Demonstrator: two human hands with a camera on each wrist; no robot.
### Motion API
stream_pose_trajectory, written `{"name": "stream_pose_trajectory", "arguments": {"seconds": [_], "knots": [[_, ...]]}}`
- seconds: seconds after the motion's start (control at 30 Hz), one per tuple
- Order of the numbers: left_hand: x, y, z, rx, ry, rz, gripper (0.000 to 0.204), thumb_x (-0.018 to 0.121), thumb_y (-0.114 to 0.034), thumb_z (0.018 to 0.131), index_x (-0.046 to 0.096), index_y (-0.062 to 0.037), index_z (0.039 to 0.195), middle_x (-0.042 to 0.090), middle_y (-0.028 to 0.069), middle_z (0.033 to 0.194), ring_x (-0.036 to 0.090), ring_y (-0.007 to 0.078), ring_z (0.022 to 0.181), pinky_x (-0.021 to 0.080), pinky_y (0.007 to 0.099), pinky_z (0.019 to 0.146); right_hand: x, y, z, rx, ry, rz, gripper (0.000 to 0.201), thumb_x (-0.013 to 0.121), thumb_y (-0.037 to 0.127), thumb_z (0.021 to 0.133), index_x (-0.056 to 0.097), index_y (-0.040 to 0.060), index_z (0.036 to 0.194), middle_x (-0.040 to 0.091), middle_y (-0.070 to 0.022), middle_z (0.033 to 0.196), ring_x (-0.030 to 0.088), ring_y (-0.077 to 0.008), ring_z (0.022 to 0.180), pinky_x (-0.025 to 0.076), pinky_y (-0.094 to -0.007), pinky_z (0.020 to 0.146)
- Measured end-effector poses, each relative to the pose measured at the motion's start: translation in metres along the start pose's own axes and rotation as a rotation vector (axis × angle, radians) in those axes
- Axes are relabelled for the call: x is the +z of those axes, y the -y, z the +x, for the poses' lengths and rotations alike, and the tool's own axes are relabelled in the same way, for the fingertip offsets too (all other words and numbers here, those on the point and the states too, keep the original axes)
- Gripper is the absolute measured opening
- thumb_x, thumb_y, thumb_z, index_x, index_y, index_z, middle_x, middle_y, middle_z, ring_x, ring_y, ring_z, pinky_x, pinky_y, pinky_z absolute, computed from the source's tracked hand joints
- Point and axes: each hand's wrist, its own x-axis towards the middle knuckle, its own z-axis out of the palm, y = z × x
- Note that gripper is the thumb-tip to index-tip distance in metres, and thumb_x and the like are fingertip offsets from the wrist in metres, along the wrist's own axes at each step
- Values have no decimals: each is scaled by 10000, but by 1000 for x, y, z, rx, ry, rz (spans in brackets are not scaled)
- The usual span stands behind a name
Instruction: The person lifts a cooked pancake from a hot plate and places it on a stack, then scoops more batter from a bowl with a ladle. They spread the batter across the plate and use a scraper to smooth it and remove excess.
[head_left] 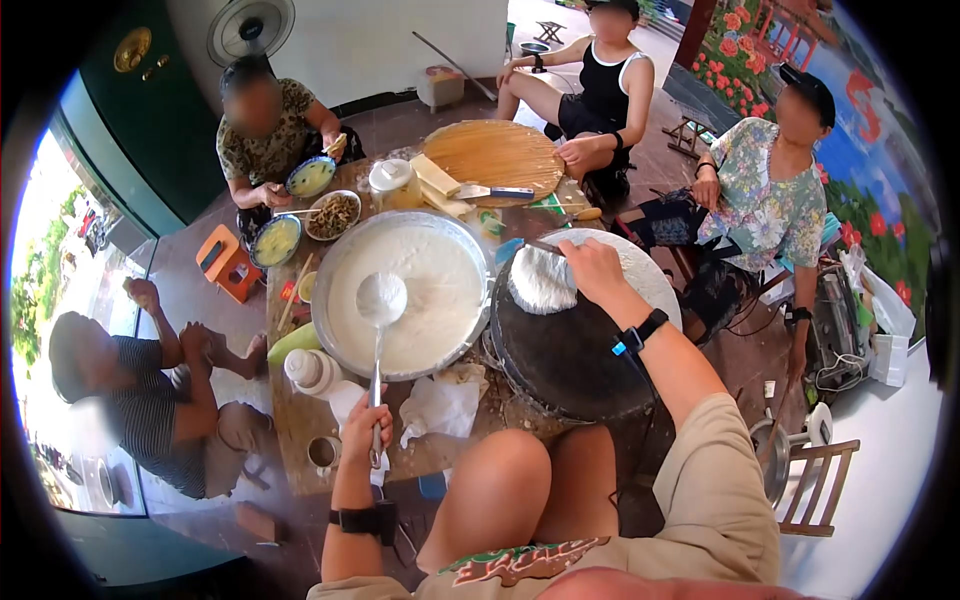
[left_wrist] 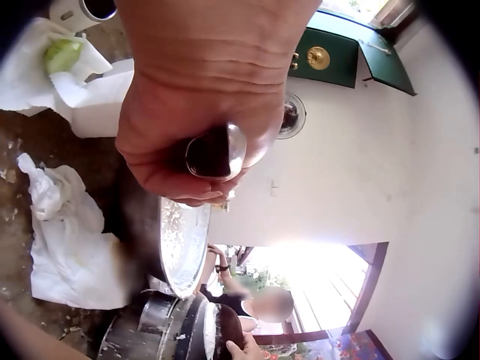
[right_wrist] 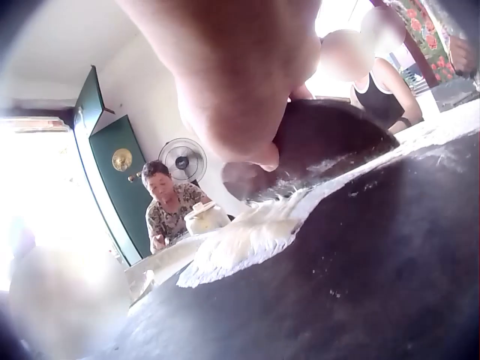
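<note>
My left hand (head_left: 366,432) grips the handle of a metal ladle (head_left: 381,300). The ladle's batter-coated bowl is over a large metal basin (head_left: 318,325) of creamy batter (head_left: 445,270). In the left wrist view the handle's end pokes out of my fist. On the right, my right hand (head_left: 597,272) holds a dark, curved-edged scraper (right_wrist: 322,142) low over a round black griddle (head_left: 585,365). White batter (head_left: 543,285) is bunched along the scraper's edge, and a pale layer (head_left: 645,268) covers the griddle's far right part. The near part shows bare black.
A round woven board (head_left: 490,150), a spatula (head_left: 497,192) and a lidded jar (head_left: 395,185) stand behind the basin. Bowls of food (head_left: 335,215) sit at the left. A white bottle (head_left: 312,372), cloth (head_left: 440,410) and cup (head_left: 323,453) are nearer me. Several people sit around the table.
</note>
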Motion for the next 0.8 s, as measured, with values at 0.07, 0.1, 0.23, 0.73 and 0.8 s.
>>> {"name": "stream_pose_trajectory", "arguments": {"seconds": [0.07, 0.1, 0.23, 0.73, 0.8], "knots": [[-9, 5, -4, -13, -1, 32, 430, 516, -116, 876, 410, -66, 1290, 496, 23, 611, 468, 99, 428, 381, 234, 375, -4, 10, -4, -3, 80, 29, 121, 497, 93, 790, 565, 118, 887, 568, -86, 633, 590, -273, 662, 479, -395, 559], [-10, 4, -8, -20, -6, 48, 427, 520, -132, 883, 411, -67, 1291, 504, 23, 618, 471, 99, 430, 383, 233, 376, -7, 13, -13, -30, 73, 92, 161, 497, 102, 793, 582, 135, 926, 568, -92, 652, 588, -273, 663, 478, -391, 558], [-25, 7, -10, -58, -50, 262, 380, 506, -214, 920, 446, -74, 1268, 546, 29, 678, 513, 101, 455, 412, 221, 396, -46, 34, -50, -136, 105, 203, 211, 517, 121, 790, 633, 169, 960, 538, -79, 636, 583, -267, 649, 474, -387, 558], [115, 4, -96, 114, 536, 492, 350, 572, -72, 885, 508, -18, 1225, 588, 54, 1009, 547, 120, 957, 437, 294, 879, -55, 43, -58, -78, 141, 201, 178, 544, 135, 781, 646, 172, 923, 601, -53, 693, 580, -239, 680, 475, -372, 589], [121, 13, -104, -242, 942, 270, 443, 575, -162, 906, 447, -14, 1302, 577, 70, 1053, 552, 140, 984, 435, 299, 883, -66, 44, -77, -146, 141, 281, 169, 544, 154, 796, 655, 185, 919, 598, -44, 704, 576, -238, 672, 473, -374, 592]]}}
